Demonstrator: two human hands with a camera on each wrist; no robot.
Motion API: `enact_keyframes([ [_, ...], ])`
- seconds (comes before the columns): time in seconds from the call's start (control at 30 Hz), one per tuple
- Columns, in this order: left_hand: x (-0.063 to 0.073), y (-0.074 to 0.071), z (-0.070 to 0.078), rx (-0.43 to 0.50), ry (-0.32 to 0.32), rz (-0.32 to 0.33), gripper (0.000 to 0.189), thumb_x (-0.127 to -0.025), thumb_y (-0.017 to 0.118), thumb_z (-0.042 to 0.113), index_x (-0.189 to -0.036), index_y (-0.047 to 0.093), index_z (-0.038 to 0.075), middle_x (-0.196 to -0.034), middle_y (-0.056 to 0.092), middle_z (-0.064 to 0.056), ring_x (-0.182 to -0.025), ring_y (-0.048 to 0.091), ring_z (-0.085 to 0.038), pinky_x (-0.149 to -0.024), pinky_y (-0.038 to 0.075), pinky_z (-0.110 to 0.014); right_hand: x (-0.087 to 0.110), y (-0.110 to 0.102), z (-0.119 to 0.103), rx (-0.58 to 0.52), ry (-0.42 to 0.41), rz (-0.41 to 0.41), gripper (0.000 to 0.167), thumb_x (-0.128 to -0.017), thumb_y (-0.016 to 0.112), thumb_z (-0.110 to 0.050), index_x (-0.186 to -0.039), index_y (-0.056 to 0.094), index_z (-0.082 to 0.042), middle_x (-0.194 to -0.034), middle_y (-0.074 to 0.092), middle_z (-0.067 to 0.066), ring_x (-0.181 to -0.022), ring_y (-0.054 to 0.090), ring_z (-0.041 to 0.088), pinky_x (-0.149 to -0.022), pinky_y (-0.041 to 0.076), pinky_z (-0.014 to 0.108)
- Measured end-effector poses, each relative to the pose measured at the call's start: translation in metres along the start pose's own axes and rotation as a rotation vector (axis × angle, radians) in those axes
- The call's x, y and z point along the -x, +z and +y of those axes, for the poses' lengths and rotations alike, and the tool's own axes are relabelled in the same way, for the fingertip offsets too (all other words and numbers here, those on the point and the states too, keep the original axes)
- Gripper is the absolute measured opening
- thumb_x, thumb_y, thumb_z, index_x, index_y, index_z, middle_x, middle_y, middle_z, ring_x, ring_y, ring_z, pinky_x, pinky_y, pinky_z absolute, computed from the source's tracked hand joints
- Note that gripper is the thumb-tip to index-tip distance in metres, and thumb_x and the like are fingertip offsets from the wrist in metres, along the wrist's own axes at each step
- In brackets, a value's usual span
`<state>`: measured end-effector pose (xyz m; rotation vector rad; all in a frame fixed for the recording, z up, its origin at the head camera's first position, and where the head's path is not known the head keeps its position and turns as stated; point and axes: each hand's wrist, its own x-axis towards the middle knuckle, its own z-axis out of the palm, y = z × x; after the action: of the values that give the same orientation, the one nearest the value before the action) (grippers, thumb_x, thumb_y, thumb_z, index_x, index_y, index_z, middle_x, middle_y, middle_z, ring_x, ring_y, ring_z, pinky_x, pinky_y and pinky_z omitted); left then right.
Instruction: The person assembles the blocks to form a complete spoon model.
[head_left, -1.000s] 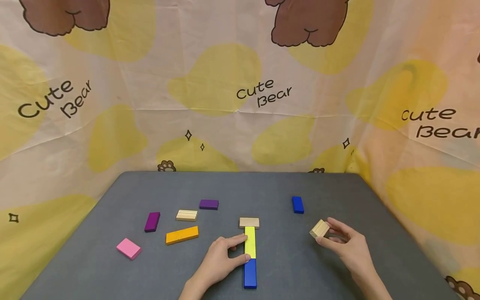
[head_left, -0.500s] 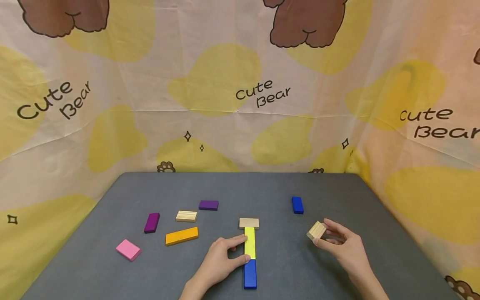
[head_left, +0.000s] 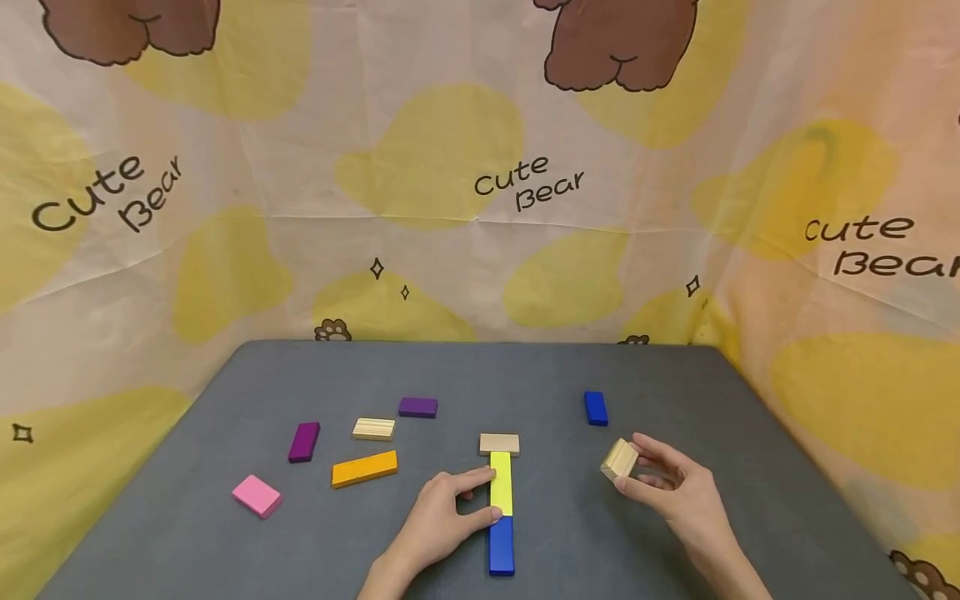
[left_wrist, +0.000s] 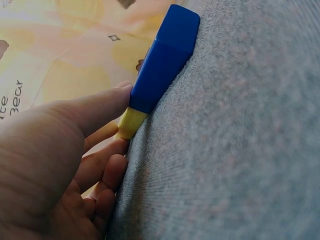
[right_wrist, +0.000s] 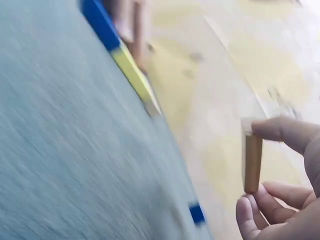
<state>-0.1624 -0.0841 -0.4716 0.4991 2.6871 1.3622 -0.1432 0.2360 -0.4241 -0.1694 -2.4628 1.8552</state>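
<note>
In the head view my left hand (head_left: 438, 521) rests at the left side of a row of blocks, its index finger touching the lime-yellow block (head_left: 501, 483) and its thumb at the joint with the blue block (head_left: 501, 546). A plain wooden block (head_left: 499, 444) lies crosswise at the row's far end. My right hand (head_left: 678, 492) pinches another plain wooden block (head_left: 620, 459) between thumb and fingers, raised above the table to the right of the row. The right wrist view shows this held block (right_wrist: 252, 157) from its narrow side, thumb at one end and fingertips at the other.
A small blue block (head_left: 596, 408) lies beyond the right hand. To the left are a pink block (head_left: 257, 497), an orange block (head_left: 364, 469), a magenta block (head_left: 303, 442), a wooden block (head_left: 373, 429) and a purple block (head_left: 417, 407). A printed cloth (head_left: 450, 250) surrounds the grey table (head_left: 525, 375).
My right hand has moved a little to the left with the wooden block, toward the row. The left hand and the row of blocks have stayed in place.
</note>
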Motion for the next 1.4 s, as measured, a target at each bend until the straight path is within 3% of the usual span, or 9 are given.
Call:
enact_keyframes([
  [0.17, -0.001, 0.003, 0.003, -0.003, 0.001, -0.005, 0.052, -0.083, 0.078, 0.040, -0.130, 0.067, 0.020, -0.131, 0.061, 0.010, -0.088, 0.049, -0.012, -0.076, 0.043, -0.032, 0.012, 0.025, -0.014, 0.048, -0.083, -0.143, 0.069, -0.072, 0.090, -0.019, -0.133, 0.060, -0.009, -0.125, 0.063, 0.006, -0.106, 0.058, 0.024, -0.085, 0.050, 0.031],
  [0.33, -0.001, 0.002, 0.004, -0.023, 0.001, 0.000, 0.051, -0.084, 0.078, 0.040, -0.130, 0.067, 0.020, -0.130, 0.062, 0.010, -0.086, 0.048, -0.011, -0.075, 0.042, -0.033, 0.028, 0.047, -0.022, 0.128, -0.209, -0.419, 0.065, -0.075, 0.087, -0.024, -0.132, 0.060, -0.009, -0.124, 0.062, 0.004, -0.108, 0.057, 0.021, -0.086, 0.051, 0.038],
  [0.5, -0.001, 0.001, 0.004, -0.026, 0.002, 0.004, 0.052, -0.084, 0.078, 0.040, -0.130, 0.067, 0.019, -0.130, 0.062, 0.009, -0.086, 0.048, -0.011, -0.075, 0.042, -0.033, 0.043, 0.062, -0.017, 0.052, -0.257, -0.686, 0.059, -0.084, 0.080, -0.020, -0.135, 0.056, -0.003, -0.127, 0.058, 0.008, -0.108, 0.057, 0.015, -0.086, 0.051, 0.036],
  [0.67, 0.000, 0.000, 0.003, -0.028, 0.014, 0.014, 0.051, -0.084, 0.078, 0.039, -0.130, 0.067, 0.018, -0.129, 0.062, 0.009, -0.085, 0.049, -0.011, -0.075, 0.042, -0.032, 0.049, 0.075, -0.005, 0.004, -0.281, -0.809, 0.053, -0.088, 0.077, -0.018, -0.133, 0.056, 0.002, -0.125, 0.060, 0.005, -0.108, 0.057, 0.012, -0.086, 0.051, 0.032],
  [0.83, 0.000, -0.002, 0.003, -0.028, 0.027, 0.016, 0.051, -0.084, 0.078, 0.038, -0.130, 0.067, 0.018, -0.130, 0.062, 0.009, -0.086, 0.049, -0.010, -0.075, 0.043, -0.031, 0.050, 0.085, 0.002, 0.053, -0.307, -0.838, 0.049, -0.089, 0.075, -0.020, -0.129, 0.059, 0.004, -0.121, 0.061, 0.001, -0.103, 0.057, 0.007, -0.084, 0.051, 0.029],
  [0.93, 0.001, -0.003, 0.003, -0.028, 0.041, 0.022, 0.051, -0.085, 0.078, 0.037, -0.130, 0.067, 0.017, -0.130, 0.062, 0.008, -0.086, 0.050, -0.010, -0.076, 0.044, -0.031, 0.052, 0.090, 0.002, 0.131, -0.317, -0.820, 0.047, -0.088, 0.076, -0.021, -0.126, 0.062, 0.001, -0.117, 0.061, -0.004, -0.098, 0.056, 0.004, -0.081, 0.051, 0.027],
  [1.1, 0.002, -0.003, 0.003, -0.033, 0.045, 0.029, 0.051, -0.085, 0.078, 0.037, -0.130, 0.067, 0.017, -0.130, 0.062, 0.008, -0.087, 0.050, -0.010, -0.076, 0.044, -0.031, 0.054, 0.095, 0.004, 0.223, -0.409, -0.773, 0.045, -0.088, 0.076, -0.026, -0.124, 0.063, -0.003, -0.118, 0.060, -0.006, -0.096, 0.053, 0.004, -0.077, 0.050, 0.026],
  [1.27, 0.002, -0.003, 0.003, -0.034, 0.033, 0.030, 0.052, -0.084, 0.078, 0.038, -0.130, 0.067, 0.017, -0.131, 0.061, 0.008, -0.087, 0.050, -0.010, -0.075, 0.043, -0.031, 0.057, 0.098, 0.010, 0.234, -0.530, -0.725, 0.038, -0.091, 0.073, -0.029, -0.120, 0.064, -0.006, -0.117, 0.057, -0.004, -0.095, 0.053, 0.006, -0.075, 0.050, 0.026],
  [1.4, 0.002, -0.003, 0.003, -0.033, 0.030, 0.032, 0.052, -0.084, 0.078, 0.038, -0.130, 0.067, 0.017, -0.131, 0.061, 0.008, -0.088, 0.050, -0.010, -0.076, 0.043, -0.032, 0.058, 0.098, 0.010, 0.218, -0.511, -0.716, 0.040, -0.090, 0.073, -0.032, -0.120, 0.064, -0.007, -0.110, 0.053, -0.007, -0.093, 0.052, 0.005, -0.075, 0.050, 0.025],
])
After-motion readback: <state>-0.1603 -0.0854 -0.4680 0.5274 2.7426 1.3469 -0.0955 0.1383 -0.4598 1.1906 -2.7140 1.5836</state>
